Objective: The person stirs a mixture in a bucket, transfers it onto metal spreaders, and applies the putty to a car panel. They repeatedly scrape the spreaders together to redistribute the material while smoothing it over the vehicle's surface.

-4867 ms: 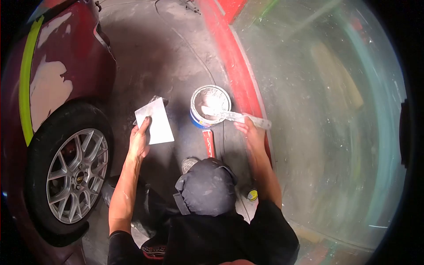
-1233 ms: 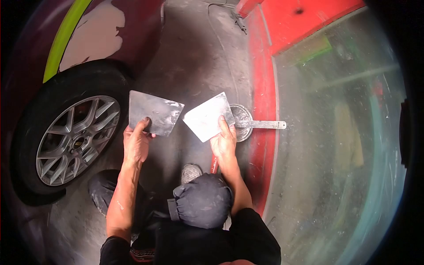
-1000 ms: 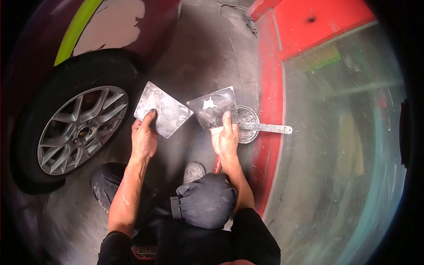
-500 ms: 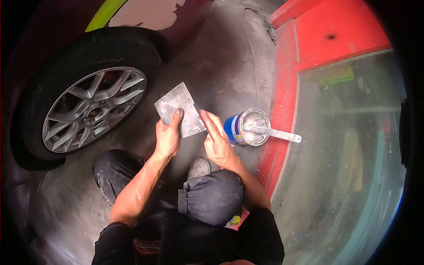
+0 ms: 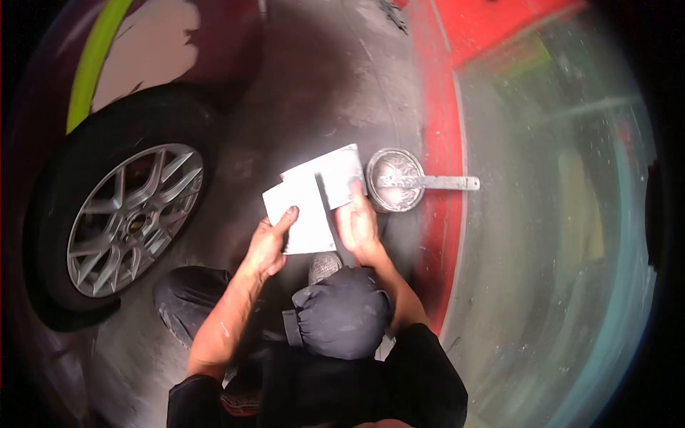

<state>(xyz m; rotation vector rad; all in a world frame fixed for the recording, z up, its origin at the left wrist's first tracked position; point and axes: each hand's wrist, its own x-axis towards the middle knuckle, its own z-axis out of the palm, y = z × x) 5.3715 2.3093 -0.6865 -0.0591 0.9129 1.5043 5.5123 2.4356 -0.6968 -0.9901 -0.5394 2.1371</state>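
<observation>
My left hand (image 5: 267, 246) grips a pale, flat rectangular putty spreader (image 5: 301, 220), thumb pressed on its upper face. A second flat spreader (image 5: 344, 171) is held in my right hand (image 5: 359, 227), its fingers at the lower right edge. The left spreader overlaps the right one in this view, and both faces are lit bright. Just right of my right hand stands an open can (image 5: 376, 197) with greyish-white paste inside. Across its mouth lies a metal stirring stick (image 5: 449, 183), its holed end jutting out to the right.
At left is a car wheel (image 5: 135, 225) under a bodywork panel with a yellow-green stripe (image 5: 93, 64) and a pale patch (image 5: 150, 50). A red edge (image 5: 444, 235) borders a scuffed glassy panel (image 5: 528, 235) on the right. My bent knee (image 5: 341, 314) is below my hands.
The spreaders have turned: the right one, edge-on before, now shows its broad face behind the left one. My view has shifted, and the can appears closer to the spreaders.
</observation>
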